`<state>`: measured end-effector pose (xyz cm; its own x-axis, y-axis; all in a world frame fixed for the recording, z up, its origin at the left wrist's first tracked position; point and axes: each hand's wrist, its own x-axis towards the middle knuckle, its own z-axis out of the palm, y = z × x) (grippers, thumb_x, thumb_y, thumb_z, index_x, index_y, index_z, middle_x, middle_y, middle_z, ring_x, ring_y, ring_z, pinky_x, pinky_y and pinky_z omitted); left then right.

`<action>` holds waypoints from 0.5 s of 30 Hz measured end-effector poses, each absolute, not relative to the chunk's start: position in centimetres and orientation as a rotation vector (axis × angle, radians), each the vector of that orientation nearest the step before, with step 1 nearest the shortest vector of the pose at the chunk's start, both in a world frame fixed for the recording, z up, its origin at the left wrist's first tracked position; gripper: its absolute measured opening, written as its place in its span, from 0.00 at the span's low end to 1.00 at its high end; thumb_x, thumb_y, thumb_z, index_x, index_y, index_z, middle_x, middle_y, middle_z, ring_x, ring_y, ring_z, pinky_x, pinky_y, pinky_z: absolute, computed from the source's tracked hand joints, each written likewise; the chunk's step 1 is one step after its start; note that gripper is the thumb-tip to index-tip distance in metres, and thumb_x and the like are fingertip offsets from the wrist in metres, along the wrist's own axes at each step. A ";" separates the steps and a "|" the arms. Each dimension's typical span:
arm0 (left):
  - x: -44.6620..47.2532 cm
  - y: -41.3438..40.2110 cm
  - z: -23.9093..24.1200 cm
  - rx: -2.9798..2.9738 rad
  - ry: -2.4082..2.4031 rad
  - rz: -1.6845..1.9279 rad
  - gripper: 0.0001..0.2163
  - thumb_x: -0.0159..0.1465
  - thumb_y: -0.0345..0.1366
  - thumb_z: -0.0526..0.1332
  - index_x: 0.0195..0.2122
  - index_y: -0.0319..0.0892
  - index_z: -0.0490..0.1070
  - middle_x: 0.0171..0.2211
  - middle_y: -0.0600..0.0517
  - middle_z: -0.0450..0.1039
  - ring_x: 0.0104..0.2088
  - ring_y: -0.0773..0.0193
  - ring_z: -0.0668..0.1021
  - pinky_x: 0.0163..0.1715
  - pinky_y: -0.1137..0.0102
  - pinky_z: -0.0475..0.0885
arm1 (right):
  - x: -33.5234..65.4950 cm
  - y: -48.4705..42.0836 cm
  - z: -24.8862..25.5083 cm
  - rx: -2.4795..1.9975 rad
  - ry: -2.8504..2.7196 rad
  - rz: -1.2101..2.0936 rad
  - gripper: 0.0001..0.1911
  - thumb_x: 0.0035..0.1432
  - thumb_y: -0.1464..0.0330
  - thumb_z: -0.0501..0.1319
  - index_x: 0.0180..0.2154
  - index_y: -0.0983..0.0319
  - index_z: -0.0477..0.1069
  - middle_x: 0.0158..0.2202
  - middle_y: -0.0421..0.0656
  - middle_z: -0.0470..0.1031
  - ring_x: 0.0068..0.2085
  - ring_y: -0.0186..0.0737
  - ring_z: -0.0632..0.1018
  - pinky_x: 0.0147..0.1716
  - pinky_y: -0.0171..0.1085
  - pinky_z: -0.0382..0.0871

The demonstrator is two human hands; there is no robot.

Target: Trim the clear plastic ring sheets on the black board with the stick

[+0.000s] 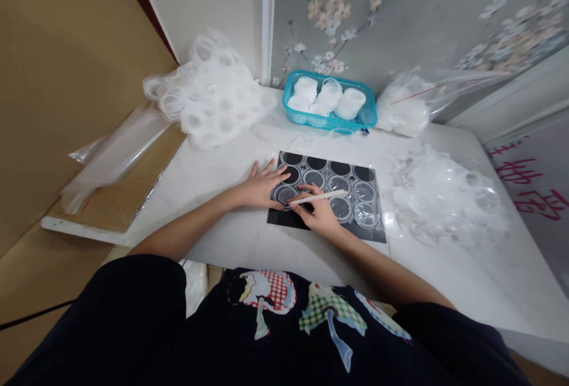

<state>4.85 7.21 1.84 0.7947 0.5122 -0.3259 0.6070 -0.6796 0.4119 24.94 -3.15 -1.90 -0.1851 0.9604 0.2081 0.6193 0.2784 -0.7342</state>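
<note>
The right hand's (318, 215) fingers are pinched pen-fashion around a thin white stick (326, 196), whose long axis runs almost straight left to right. Its left end rests over the front-left circle of the black sheet (379, 233), probably for fine work there. The left hand (262, 187) lies flat, fingers spread and gripping nothing, apparently pinning the sheet's left edge to the table (240, 243). Beyond sit a blue basket (329, 123) of white rolls (351, 103) and 2 heaps of clear rings (213, 104), 1 on each side.
</note>
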 end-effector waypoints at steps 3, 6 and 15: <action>4.8 7.3 1.7 2.461 0.834 -0.238 0.46 0.60 0.59 0.61 0.72 0.46 0.42 0.73 0.45 0.35 0.71 0.42 0.32 0.64 0.39 0.29 | 25.0 -3.2 -1.9 -1.424 -1.927 0.645 0.07 0.62 0.64 0.61 0.38 0.55 0.78 0.40 0.46 0.82 0.57 0.55 0.74 0.64 0.63 0.55; 5.0 7.4 1.8 2.436 0.850 -0.242 0.48 0.59 0.60 0.60 0.73 0.46 0.38 0.73 0.45 0.34 0.71 0.41 0.31 0.64 0.39 0.28 | 24.4 -4.2 -2.1 -1.387 -2.028 0.551 0.07 0.63 0.66 0.59 0.37 0.54 0.77 0.41 0.45 0.82 0.61 0.56 0.70 0.66 0.64 0.50; 5.5 7.9 1.6 2.370 0.887 -0.313 0.58 0.55 0.59 0.64 0.72 0.44 0.23 0.72 0.39 0.27 0.69 0.36 0.29 0.60 0.33 0.24 | 27.1 0.9 1.1 -1.620 -1.742 -0.014 0.09 0.62 0.70 0.55 0.35 0.56 0.74 0.35 0.45 0.80 0.54 0.55 0.72 0.65 0.69 0.39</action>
<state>5.52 7.88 1.61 0.7507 0.5233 -0.4032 0.6605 -0.6082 0.4403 27.06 0.86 1.14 0.0757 0.8552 0.5127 0.8634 0.2010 -0.4628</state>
